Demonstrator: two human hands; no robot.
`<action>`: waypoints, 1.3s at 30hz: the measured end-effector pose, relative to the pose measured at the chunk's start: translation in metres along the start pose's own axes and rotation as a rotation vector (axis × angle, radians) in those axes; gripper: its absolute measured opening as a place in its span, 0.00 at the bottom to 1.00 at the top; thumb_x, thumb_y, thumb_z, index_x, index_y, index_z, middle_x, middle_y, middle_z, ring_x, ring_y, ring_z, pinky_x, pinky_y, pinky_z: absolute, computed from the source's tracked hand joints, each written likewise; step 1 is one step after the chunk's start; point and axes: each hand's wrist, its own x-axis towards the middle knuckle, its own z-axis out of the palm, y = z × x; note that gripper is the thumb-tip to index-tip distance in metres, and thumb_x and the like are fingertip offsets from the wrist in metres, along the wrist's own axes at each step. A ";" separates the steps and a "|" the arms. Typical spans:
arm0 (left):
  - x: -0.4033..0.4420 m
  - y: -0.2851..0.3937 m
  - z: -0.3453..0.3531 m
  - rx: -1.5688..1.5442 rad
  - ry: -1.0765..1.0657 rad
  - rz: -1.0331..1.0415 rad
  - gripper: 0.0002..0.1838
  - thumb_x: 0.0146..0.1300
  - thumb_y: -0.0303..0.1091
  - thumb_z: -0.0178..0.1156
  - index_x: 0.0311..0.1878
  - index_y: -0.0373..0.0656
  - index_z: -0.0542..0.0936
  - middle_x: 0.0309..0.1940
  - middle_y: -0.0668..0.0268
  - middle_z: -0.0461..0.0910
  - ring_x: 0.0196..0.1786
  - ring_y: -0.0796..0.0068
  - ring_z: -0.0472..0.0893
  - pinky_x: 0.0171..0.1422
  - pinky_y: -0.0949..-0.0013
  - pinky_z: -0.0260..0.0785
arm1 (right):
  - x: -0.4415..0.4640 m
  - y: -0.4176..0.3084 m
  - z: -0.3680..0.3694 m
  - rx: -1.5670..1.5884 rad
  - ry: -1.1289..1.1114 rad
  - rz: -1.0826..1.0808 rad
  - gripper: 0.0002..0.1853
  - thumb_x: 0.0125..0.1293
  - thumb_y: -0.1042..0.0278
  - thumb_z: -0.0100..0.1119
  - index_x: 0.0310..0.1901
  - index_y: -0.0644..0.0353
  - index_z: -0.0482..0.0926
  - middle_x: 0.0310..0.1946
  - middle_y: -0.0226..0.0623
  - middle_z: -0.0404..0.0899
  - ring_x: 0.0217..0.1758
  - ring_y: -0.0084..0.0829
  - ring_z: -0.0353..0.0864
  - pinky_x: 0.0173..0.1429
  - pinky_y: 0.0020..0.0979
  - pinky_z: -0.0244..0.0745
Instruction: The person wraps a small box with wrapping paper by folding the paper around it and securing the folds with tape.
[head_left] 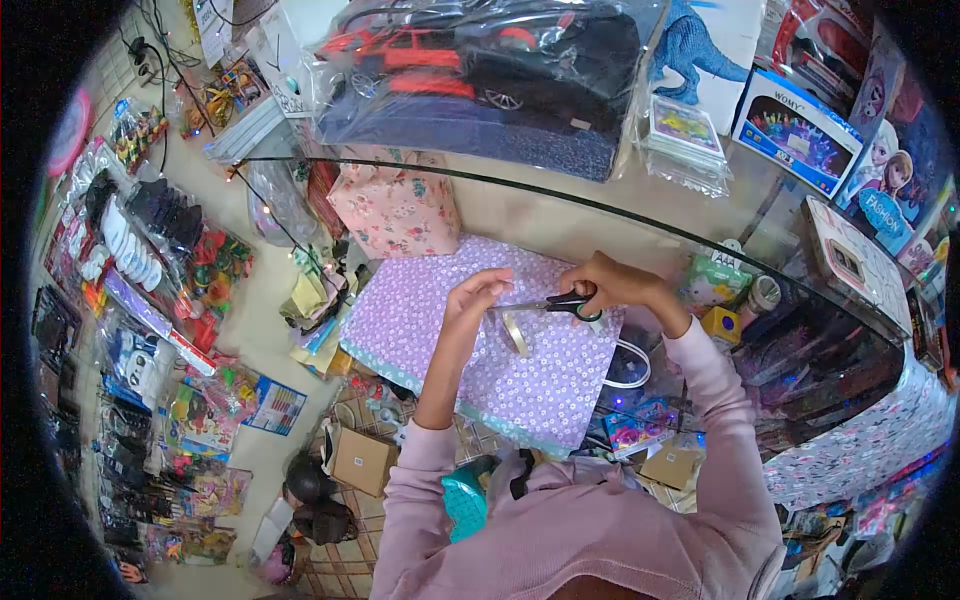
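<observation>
My right hand (pixel 607 283) grips a pair of scissors (pixel 548 303) by its dark handles, and the blades point left toward my other hand. My left hand (pixel 476 298) is closed, thumb and fingers pinched together close to the blade tips. What lies in that pinch is too small to make out. Just below the blades is a narrow pale roll (pixel 515 335), like tape or ribbon; I cannot tell whether it hangs or rests. Under both hands spreads a purple sheet with small white flowers (pixel 420 300), edged in teal.
A glass shelf edge (pixel 480 178) curves across behind the hands, with a bagged red toy car (pixel 415 65) above it. A pink floral package (pixel 395 210) stands at the sheet's back. Packaged goods (pixel 205 405) hang at left; a cardboard box (pixel 362 462) sits below.
</observation>
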 end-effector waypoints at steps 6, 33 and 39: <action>-0.003 0.004 0.010 0.192 0.213 0.246 0.17 0.60 0.33 0.61 0.52 0.38 0.78 0.52 0.58 0.76 0.57 0.66 0.73 0.64 0.66 0.61 | -0.009 0.001 0.004 -0.005 0.105 -0.021 0.20 0.44 0.59 0.77 0.35 0.60 0.79 0.17 0.27 0.68 0.21 0.22 0.66 0.29 0.27 0.62; -0.075 0.013 0.008 1.353 0.592 0.474 0.10 0.47 0.42 0.73 0.30 0.50 0.85 0.56 0.60 0.70 0.61 0.58 0.66 0.66 0.51 0.48 | 0.032 -0.061 0.056 0.281 0.469 0.183 0.26 0.58 0.50 0.69 0.46 0.65 0.77 0.21 0.33 0.75 0.24 0.25 0.73 0.30 0.29 0.67; -0.099 0.026 -0.061 1.465 0.651 0.367 0.10 0.49 0.41 0.71 0.31 0.50 0.84 0.57 0.62 0.70 0.62 0.61 0.68 0.69 0.42 0.44 | 0.099 -0.076 0.072 0.414 0.204 0.106 0.18 0.55 0.58 0.72 0.33 0.68 0.81 0.19 0.34 0.80 0.21 0.19 0.77 0.24 0.25 0.67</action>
